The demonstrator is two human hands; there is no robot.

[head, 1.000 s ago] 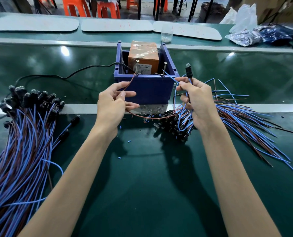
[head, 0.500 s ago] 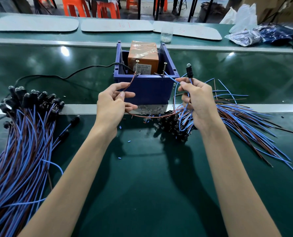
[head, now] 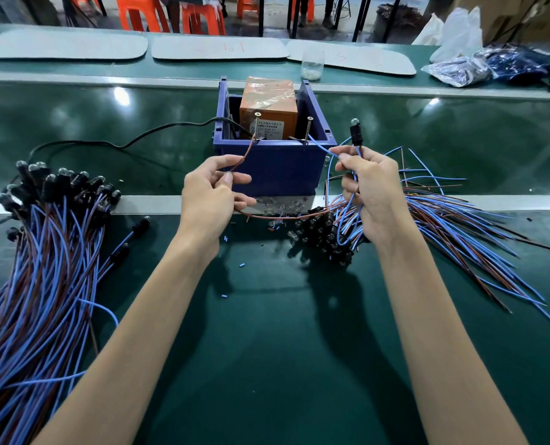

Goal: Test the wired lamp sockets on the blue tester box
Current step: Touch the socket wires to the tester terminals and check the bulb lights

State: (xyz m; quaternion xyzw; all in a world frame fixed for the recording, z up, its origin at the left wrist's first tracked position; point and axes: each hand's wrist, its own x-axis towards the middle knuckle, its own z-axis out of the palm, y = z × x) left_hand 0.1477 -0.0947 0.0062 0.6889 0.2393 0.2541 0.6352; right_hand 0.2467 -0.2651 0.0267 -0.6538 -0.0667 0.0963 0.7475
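Print on the orange box [head: 269,102] is unreadably small, and the edge cuts off the left wire bundle [head: 26,284]

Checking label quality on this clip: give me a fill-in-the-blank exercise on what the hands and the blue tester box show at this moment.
The left hand pinches the ____ wire that runs to the left screw on the blue tester box.
The right hand holds a black socket with its bulb pointing ____.
The package inside the box is ____ in colour.
Missing words: brown; up; orange.
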